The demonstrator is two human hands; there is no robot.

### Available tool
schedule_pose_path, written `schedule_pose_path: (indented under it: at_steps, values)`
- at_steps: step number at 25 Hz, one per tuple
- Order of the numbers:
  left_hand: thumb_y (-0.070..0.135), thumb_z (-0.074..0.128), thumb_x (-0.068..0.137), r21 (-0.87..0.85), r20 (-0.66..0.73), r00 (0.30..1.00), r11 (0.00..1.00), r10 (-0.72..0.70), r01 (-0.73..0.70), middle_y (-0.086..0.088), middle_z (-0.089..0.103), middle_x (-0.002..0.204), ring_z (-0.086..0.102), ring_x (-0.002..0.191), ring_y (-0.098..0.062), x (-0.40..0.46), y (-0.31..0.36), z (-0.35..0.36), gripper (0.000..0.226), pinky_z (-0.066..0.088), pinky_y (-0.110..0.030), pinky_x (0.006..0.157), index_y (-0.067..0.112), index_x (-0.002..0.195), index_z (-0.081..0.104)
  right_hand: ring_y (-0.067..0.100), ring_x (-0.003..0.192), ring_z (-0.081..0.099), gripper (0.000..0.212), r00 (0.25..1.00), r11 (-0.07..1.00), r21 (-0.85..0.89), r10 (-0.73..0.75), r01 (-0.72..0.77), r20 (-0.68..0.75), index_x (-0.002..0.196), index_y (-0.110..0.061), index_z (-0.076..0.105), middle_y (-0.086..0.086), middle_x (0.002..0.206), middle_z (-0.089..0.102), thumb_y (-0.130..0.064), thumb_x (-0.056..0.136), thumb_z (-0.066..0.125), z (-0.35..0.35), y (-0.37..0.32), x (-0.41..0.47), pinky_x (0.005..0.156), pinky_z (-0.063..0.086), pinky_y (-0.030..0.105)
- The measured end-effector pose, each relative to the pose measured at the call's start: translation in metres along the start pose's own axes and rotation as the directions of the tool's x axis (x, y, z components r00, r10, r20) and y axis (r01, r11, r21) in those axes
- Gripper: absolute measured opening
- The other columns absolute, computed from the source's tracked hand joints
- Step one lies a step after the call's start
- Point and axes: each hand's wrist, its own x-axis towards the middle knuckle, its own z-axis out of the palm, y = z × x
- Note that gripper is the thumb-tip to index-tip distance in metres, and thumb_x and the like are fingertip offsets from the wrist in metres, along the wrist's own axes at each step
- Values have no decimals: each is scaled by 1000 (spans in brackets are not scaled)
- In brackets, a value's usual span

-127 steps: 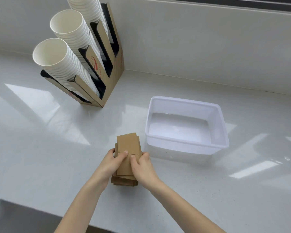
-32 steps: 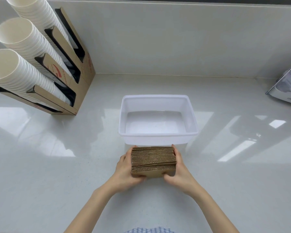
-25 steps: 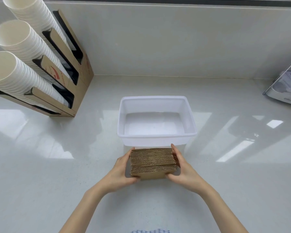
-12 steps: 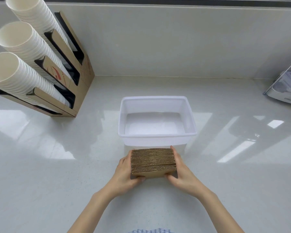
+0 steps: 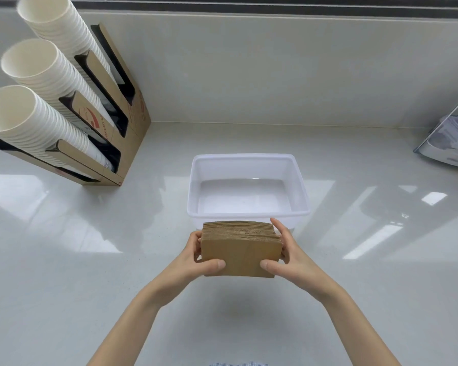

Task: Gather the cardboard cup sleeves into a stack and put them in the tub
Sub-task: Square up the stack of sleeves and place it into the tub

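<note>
A neat stack of brown cardboard cup sleeves (image 5: 240, 253) is held off the white counter, standing on edge with a flat face toward me. My left hand (image 5: 196, 256) grips its left end, thumb across the front. My right hand (image 5: 286, 253) grips the right end the same way. Just behind the stack sits the white plastic tub (image 5: 249, 159), with nothing in it; the stack's top edge overlaps the tub's near rim in the head view.
A cardboard dispenser (image 5: 117, 107) with three slanted columns of white paper cups (image 5: 32, 122) stands at the back left against the wall. A clear stand with papers (image 5: 452, 143) is at the right edge. Wall runs along the back.
The stack has been lifted off the counter and tipped so its flat front face shows. My thumbs have come round to the front of it.
</note>
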Motion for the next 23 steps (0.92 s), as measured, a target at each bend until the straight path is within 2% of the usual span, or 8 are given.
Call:
schedule_pose_path:
  at_steps: [2, 4, 9, 12, 15, 19, 21, 23]
  values:
    - [34, 69, 55, -78, 6, 1000, 997, 23, -23, -3, 55, 126, 54, 116, -15, 1, 3, -1, 75, 47, -27, 91, 23, 122, 38, -1, 107, 53, 92, 1000, 1000, 8, -12, 12, 8, 139, -40, 6, -10, 121, 51, -27, 67, 61, 0, -8, 0, 78, 49, 11]
    - [30, 69, 57, -153, 5, 999, 987, 44, -43, -10, 55, 129, 56, 115, -20, 5, 6, -1, 79, 47, -32, 96, 16, 127, 35, 1, 105, 56, 90, 1000, 1000, 8, -24, 24, 13, 139, -38, 10, -16, 116, 51, -28, 67, 62, 0, -14, 2, 83, 47, 20]
    - [36, 67, 54, -213, -86, 993, 972, 87, -104, -2, 61, 110, 65, 92, -9, 15, 18, 3, 81, 56, -20, 78, 16, 127, 37, -4, 97, 57, 81, 1000, 1000, 17, -11, 10, 20, 134, -34, 20, -18, 109, 54, -32, 65, 63, -2, -27, 7, 75, 49, 11]
    - [38, 66, 54, -235, -100, 990, 964, 100, -121, -2, 61, 110, 65, 91, -11, 19, 28, -3, 80, 57, -21, 76, 16, 126, 38, 4, 107, 54, 84, 999, 1000, 5, 3, -3, 32, 133, -29, 25, -15, 111, 54, -38, 61, 67, -7, -40, 12, 84, 46, 19]
    - [40, 65, 54, -253, -120, 987, 959, 104, -131, -6, 60, 115, 64, 96, -15, 24, 40, -11, 80, 58, -23, 76, 16, 126, 39, -1, 109, 52, 94, 999, 998, -59, 1, 2, 41, 135, -28, 24, -14, 117, 52, -49, 55, 67, -12, -60, 18, 82, 44, 17]
    - [43, 63, 53, -202, -100, 990, 972, 103, -122, -4, 61, 109, 67, 88, -12, 29, 56, -23, 79, 57, -21, 71, 16, 124, 41, -2, 109, 48, 81, 997, 981, -194, -8, 23, 75, 141, -26, 21, -20, 116, 50, -54, 74, 57, -19, -90, 33, 87, 36, 19]
    - [44, 63, 53, -153, -77, 991, 981, 110, -121, 1, 65, 101, 67, 82, -9, 33, 65, -25, 77, 57, -20, 70, 17, 122, 43, 7, 115, 49, 69, 997, 974, -225, -6, 24, 82, 140, -26, 25, -14, 121, 52, -53, 82, 51, -22, -104, 43, 92, 32, 23]
    - [45, 63, 55, -116, -68, 990, 985, 121, -128, 5, 67, 94, 67, 80, -7, 37, 71, -27, 73, 57, -20, 70, 20, 121, 45, 13, 115, 52, 67, 994, 962, -270, 5, 25, 111, 138, -27, 28, -7, 124, 55, -53, 81, 53, -22, -112, 55, 94, 36, 25]
